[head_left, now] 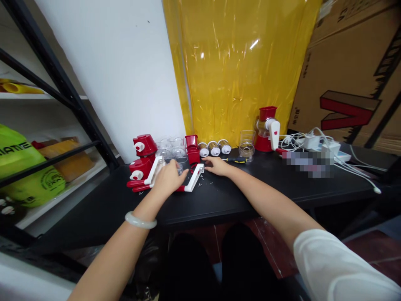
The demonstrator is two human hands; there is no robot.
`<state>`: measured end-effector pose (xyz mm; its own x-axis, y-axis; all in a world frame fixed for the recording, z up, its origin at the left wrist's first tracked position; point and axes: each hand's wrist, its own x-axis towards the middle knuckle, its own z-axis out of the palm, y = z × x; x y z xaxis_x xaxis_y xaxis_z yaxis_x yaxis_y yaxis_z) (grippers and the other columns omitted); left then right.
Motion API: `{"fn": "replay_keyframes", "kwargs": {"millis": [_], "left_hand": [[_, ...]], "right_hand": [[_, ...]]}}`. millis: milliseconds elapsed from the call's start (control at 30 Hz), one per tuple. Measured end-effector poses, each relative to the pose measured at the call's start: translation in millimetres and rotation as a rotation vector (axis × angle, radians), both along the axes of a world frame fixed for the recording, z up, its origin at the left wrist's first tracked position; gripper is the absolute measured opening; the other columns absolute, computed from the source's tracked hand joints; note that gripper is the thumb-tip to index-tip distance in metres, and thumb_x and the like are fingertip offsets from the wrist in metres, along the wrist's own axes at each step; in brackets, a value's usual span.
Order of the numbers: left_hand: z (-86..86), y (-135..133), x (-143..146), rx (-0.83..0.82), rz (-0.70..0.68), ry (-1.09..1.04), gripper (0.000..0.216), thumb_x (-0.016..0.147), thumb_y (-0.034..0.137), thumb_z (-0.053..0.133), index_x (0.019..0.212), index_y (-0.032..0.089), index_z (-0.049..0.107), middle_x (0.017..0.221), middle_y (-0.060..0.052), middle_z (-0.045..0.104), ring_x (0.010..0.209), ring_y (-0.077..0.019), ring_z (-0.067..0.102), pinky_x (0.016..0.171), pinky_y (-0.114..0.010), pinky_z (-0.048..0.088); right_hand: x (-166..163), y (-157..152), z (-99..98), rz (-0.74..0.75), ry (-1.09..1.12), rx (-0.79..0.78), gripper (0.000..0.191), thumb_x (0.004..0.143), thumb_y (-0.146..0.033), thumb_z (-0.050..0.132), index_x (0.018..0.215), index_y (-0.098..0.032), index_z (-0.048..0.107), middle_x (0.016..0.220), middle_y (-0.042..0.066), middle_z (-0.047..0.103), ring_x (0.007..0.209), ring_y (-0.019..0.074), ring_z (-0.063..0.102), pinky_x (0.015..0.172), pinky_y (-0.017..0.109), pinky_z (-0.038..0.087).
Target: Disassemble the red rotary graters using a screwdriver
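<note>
My left hand (pixel 169 179) rests on a red and white part (pixel 191 180) lying on the black table (pixel 219 200), fingers curled over its white handle. Just beyond, my right hand (pixel 216 165) lies flat by the same part's far end, fingers pointing left and touching it. Two red grinder bodies (pixel 142 161) with white handles stand stacked to the left. A red block (pixel 191 148) sits behind the hands. Three metal drums (pixel 214 147) line up at the back, beside a clear cup (pixel 246 145).
An assembled red and white grinder (pixel 267 128) stands at the back right. A screwdriver (pixel 236 159) lies near the cup. White cables and chargers (pixel 316 144) crowd the right side. Yellow film, a cardboard box and a black shelf frame (pixel 62 92) surround the table.
</note>
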<state>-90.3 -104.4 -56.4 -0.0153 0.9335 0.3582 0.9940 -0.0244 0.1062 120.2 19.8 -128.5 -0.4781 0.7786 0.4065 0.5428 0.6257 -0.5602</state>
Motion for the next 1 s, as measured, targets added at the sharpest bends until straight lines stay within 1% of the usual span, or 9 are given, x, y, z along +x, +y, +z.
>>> {"fn": "replay_keyframes", "kwargs": {"millis": [67,133,267,333,467,633,733,867,1000], "left_hand": [[-3.3,11,18,-0.064,-0.092,0.004,0.050,0.081,0.053,0.056,0.110,0.013,0.057,0.102,-0.018,0.069,0.095,-0.0302,0.066,0.076,-0.034,0.046],[-8.4,24,31,-0.160,-0.123,0.059,0.053,0.074,0.050,0.064,0.109,0.011,0.059,0.103,-0.021,0.069,0.095,-0.0321,0.067,0.074,-0.034,0.046],[-16.3,44,38,-0.287,-0.152,0.145,0.029,0.072,0.034,0.064,0.093,0.014,0.069,0.092,-0.018,0.072,0.086,-0.0294,0.069,0.067,-0.030,0.045],[-15.8,48,37,-0.265,-0.153,0.146,0.025,0.073,0.031,0.061,0.088,0.014,0.071,0.088,-0.018,0.072,0.082,-0.0281,0.069,0.064,-0.029,0.044],[-5.0,53,31,-0.185,-0.149,0.075,0.027,0.074,0.037,0.060,0.083,0.014,0.072,0.077,-0.016,0.071,0.074,-0.0260,0.067,0.060,-0.028,0.041],[5.9,61,21,-0.204,-0.217,-0.094,0.023,0.069,0.036,0.062,0.072,0.016,0.072,0.061,-0.006,0.065,0.060,-0.0195,0.059,0.054,-0.027,0.035],[1.2,63,18,-0.237,-0.290,-0.225,0.021,0.068,0.034,0.062,0.068,0.015,0.071,0.053,-0.001,0.059,0.052,-0.0154,0.052,0.051,-0.026,0.033],[-8.6,59,18,-0.203,-0.293,-0.310,0.018,0.067,0.032,0.063,0.069,0.016,0.071,0.052,0.001,0.056,0.050,-0.0132,0.047,0.050,-0.024,0.030],[-12.2,55,19,-0.159,-0.315,-0.365,0.020,0.068,0.034,0.063,0.072,0.016,0.072,0.053,0.003,0.054,0.050,-0.0125,0.046,0.049,-0.024,0.029]], "right_hand": [[0,-1,-0.6,0.003,0.004,0.023,0.052,0.078,-0.012,0.069,0.129,-0.015,0.058,0.105,0.011,0.070,0.098,0.0208,0.067,0.092,0.037,0.049],[1,-1,-1.9,0.013,0.013,0.040,0.052,0.077,-0.011,0.068,0.128,-0.016,0.058,0.103,0.010,0.070,0.095,0.0197,0.066,0.090,0.037,0.049],[1,-2,-3.7,0.044,0.010,0.117,0.049,0.077,-0.009,0.067,0.125,-0.015,0.059,0.103,0.011,0.067,0.094,0.0197,0.064,0.088,0.037,0.048],[0,-5,-1.6,0.059,0.024,0.226,0.046,0.077,-0.009,0.066,0.122,-0.016,0.060,0.105,0.011,0.064,0.098,0.0208,0.060,0.090,0.040,0.046],[-7,-21,9.9,0.050,0.062,0.481,0.029,0.080,-0.012,0.063,0.108,-0.018,0.066,0.108,0.011,0.056,0.104,0.0237,0.049,0.094,0.043,0.043],[-12,-35,18.3,0.013,-0.017,0.650,0.022,0.080,-0.013,0.062,0.101,-0.021,0.065,0.112,0.011,0.051,0.107,0.0262,0.042,0.091,0.043,0.042],[-12,-31,15.4,-0.022,-0.056,0.704,0.022,0.084,-0.015,0.060,0.103,-0.022,0.066,0.112,0.011,0.051,0.108,0.0263,0.041,0.090,0.042,0.042],[-12,-26,12.5,-0.013,-0.096,0.778,0.012,0.087,-0.023,0.060,0.095,-0.023,0.070,0.111,0.011,0.053,0.106,0.0257,0.041,0.087,0.041,0.042],[-11,-25,14.6,-0.006,-0.106,0.848,0.016,0.091,-0.028,0.056,0.093,-0.023,0.071,0.105,0.010,0.056,0.101,0.0245,0.044,0.083,0.039,0.042]]}}
